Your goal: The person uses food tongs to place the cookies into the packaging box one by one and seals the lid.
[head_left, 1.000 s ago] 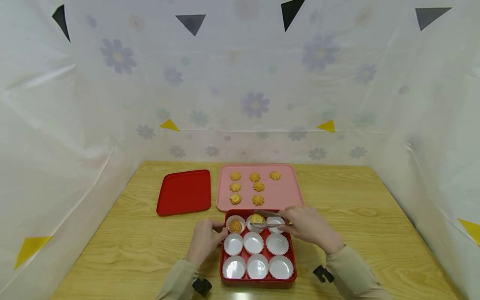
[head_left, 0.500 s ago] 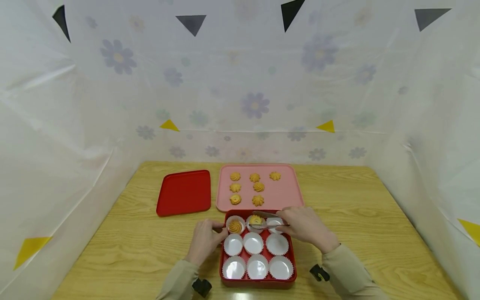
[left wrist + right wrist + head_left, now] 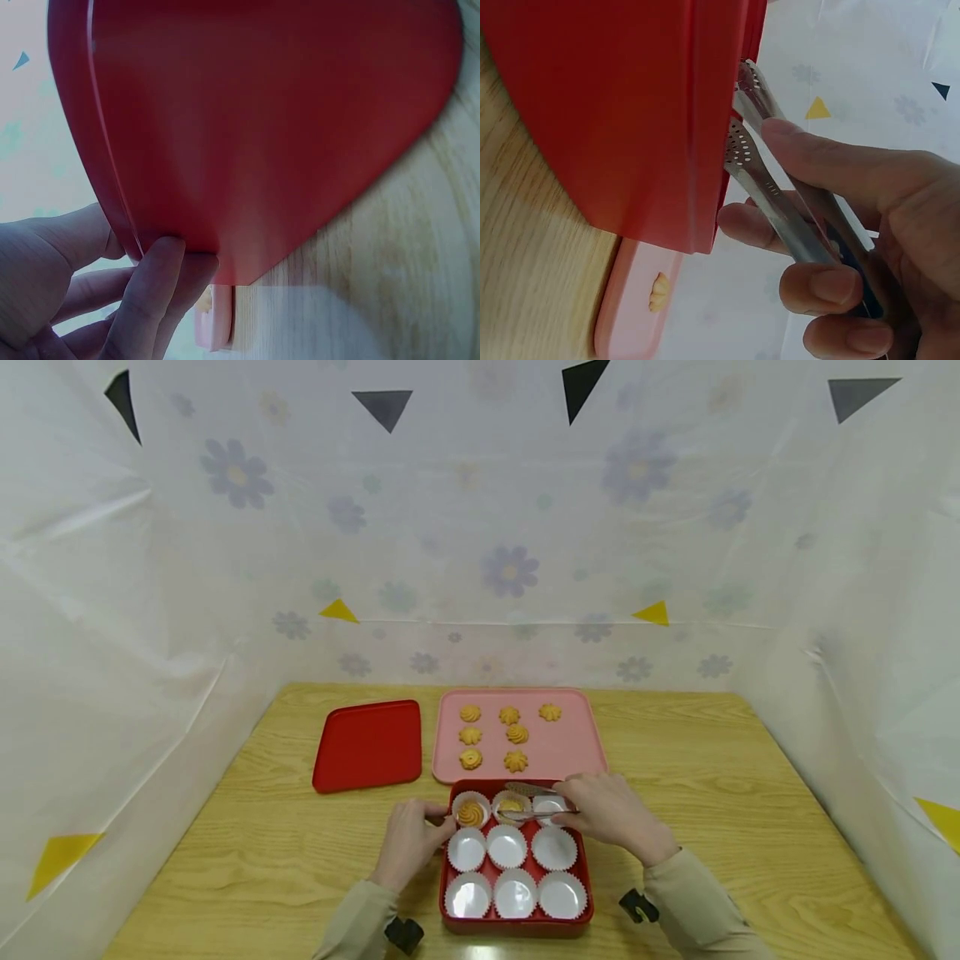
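A red square box stands before me, lined with rows of white paper cups. My left hand pinches its left rim; in the left wrist view the thumb and fingers lie on either side of the wall. From the right, my right hand grips metal tongs, whose perforated tips stand apart over the back row. Between the tongs' arms a pale piped cookie sits in the back middle cup. A browner swirl cookie lies in the back left cup. The cups nearer me hold nothing.
Right behind the box is a pink tray with several piped cookies on its left and middle parts. A bare red tray lies at the back left. Patterned sheeting encloses the wooden table at the back and sides.
The pale cookie has moved slightly left and sunk lower into the back middle cup. The tongs' tips have spread a little off it. My left hand has stayed on the rim.
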`<state>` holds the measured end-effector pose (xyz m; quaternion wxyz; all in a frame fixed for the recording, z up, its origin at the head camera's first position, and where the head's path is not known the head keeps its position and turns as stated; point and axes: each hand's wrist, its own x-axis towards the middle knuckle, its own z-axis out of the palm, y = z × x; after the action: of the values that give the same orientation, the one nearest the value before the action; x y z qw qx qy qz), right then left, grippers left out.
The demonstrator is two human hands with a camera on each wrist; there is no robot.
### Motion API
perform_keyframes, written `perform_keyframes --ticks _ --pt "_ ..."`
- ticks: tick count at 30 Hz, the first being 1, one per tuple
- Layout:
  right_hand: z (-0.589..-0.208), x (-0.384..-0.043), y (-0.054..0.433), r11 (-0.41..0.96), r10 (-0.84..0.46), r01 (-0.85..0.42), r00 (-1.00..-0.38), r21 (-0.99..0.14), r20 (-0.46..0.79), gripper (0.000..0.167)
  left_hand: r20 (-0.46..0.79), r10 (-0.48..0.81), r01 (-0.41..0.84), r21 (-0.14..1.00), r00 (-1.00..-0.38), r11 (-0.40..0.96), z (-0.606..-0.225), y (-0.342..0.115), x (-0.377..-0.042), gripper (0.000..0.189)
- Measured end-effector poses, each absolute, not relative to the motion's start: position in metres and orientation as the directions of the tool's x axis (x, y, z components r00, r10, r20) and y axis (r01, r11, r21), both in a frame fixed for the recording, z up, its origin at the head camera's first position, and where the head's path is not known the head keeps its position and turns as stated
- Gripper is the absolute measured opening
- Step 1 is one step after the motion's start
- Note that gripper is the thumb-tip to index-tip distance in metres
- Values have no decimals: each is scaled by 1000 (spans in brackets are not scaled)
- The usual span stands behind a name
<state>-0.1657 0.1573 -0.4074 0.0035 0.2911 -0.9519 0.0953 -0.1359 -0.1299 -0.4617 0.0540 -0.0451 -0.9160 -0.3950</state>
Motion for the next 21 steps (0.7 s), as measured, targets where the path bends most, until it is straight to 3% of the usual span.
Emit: perform_keyframes --ticks 6,10,16,21 --pt "-416 -171 169 746 -588 -574 -806 -339 70 16 142 33 125 711 -989 692 -462 -129 -136 20" --pt "-424 -174 182 647 -612 -555 -787 -523 78 6 149 32 130 718 -988 684 -461 -129 -135 21" --pt "-431 -175 199 457 -646 -437 -762 -774 49 39 156 23 128 711 -988 691 -462 -129 -135 19" --pt "-436 -177 205 393 -646 -382 -762 -836 44 41 140 31 123 712 -990 691 -463 -130 -136 18"
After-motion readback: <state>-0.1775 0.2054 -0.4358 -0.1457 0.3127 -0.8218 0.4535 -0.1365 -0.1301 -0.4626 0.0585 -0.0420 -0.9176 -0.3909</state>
